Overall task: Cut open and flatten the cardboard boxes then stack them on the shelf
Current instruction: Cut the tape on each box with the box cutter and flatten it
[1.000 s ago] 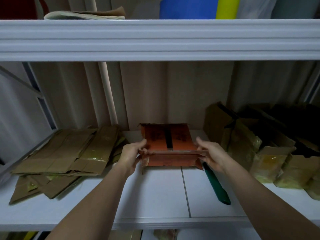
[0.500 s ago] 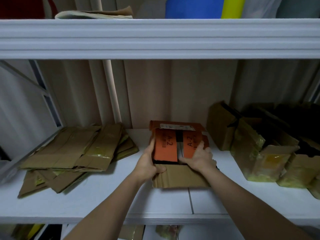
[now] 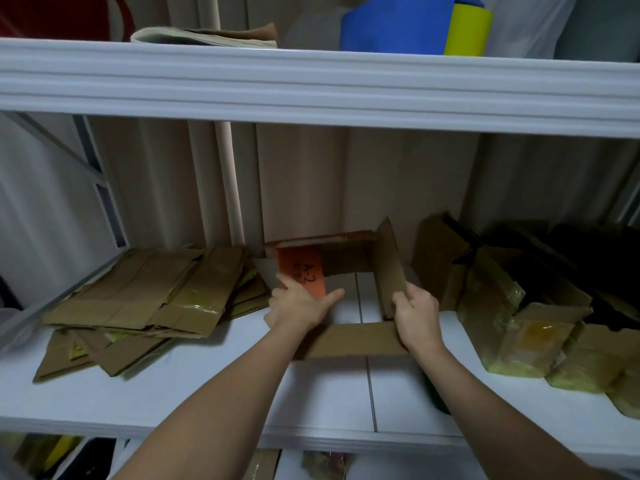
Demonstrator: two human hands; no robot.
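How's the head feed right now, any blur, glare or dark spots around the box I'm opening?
Head view: dim overall; the opened brown cardboard box with orange label is soft, "A-2" barely readable; far-right boxes sink into shadow; tape on the flattened cardboard pile glints; wide-angle bends the white upper shelf edge.

The scene is dimly and evenly lit, with a cool cast. The shelf edge [image 3: 311, 84] is bowed by wide-angle distortion. The dark boxes [image 3: 568, 258] at the right are lost in shadow. Faint glare is seen on taped flattened cardboard [image 3: 145, 299]. Detail is softened throughout by slight blur.
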